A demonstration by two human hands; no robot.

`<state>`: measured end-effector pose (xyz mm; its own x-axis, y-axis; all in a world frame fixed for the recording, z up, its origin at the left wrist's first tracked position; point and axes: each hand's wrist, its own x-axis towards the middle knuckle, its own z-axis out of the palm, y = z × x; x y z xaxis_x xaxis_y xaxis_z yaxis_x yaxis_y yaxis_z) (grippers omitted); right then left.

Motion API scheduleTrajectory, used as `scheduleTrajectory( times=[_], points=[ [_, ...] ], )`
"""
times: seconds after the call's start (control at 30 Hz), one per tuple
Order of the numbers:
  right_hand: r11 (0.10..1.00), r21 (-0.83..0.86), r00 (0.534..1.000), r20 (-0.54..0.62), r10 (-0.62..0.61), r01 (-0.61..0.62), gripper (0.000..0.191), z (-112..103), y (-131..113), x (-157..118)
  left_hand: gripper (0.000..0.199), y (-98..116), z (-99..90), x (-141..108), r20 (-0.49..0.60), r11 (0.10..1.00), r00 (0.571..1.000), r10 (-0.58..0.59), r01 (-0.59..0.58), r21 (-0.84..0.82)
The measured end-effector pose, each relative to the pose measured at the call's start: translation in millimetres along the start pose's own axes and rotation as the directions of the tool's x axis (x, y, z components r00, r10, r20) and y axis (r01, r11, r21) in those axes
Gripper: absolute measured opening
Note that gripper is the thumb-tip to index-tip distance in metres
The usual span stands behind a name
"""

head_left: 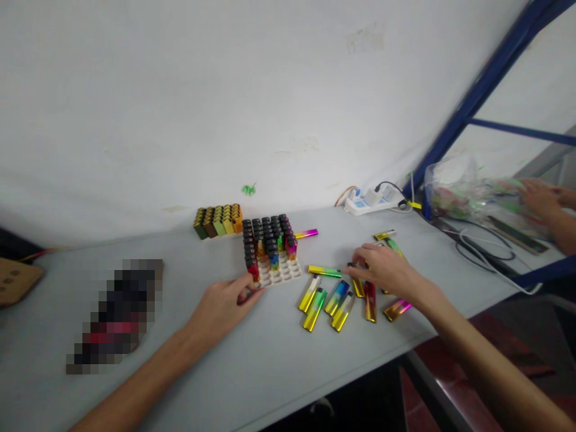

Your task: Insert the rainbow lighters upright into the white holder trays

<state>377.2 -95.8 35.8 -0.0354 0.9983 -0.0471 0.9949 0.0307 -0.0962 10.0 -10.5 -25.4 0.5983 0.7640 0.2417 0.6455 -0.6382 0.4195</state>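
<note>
My left hand (230, 300) is closed at the near left corner of a white holed tray (281, 273), its thumb and fingers pinching the edge. Lighters with black tops (267, 231) stand upright in the tray's back and left rows, and the near right holes show bare. My right hand (384, 267) is over loose shiny lighters, fingertips closed around the dark end of a gold lighter (359, 288). By its thumb lies a yellow-green lighter (324, 272). Several more lie nearby, among them a red lighter (370, 303) and a blue-yellow lighter (337, 298). Some are hidden under the hand.
A block of gold and green lighters (218, 220) stands by the wall. A pink-yellow lighter (308, 233) lies behind the tray. At the back right is a power strip (375, 200) with cables. Another person's hands (542, 201) touch a plastic bag (468, 189) beyond the blue frame (472, 102).
</note>
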Motion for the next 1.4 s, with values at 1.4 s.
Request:
scheduleTrajectory(
  times=[1.4],
  points=[
    [0.502, 0.829, 0.941, -0.329, 0.085, 0.244, 0.052, 15.3, -125.5, 59.9, 0.013, 4.5, -3.1, -2.2, 0.060, 1.000, 0.998, -0.016, 0.016, -0.007]
  ],
)
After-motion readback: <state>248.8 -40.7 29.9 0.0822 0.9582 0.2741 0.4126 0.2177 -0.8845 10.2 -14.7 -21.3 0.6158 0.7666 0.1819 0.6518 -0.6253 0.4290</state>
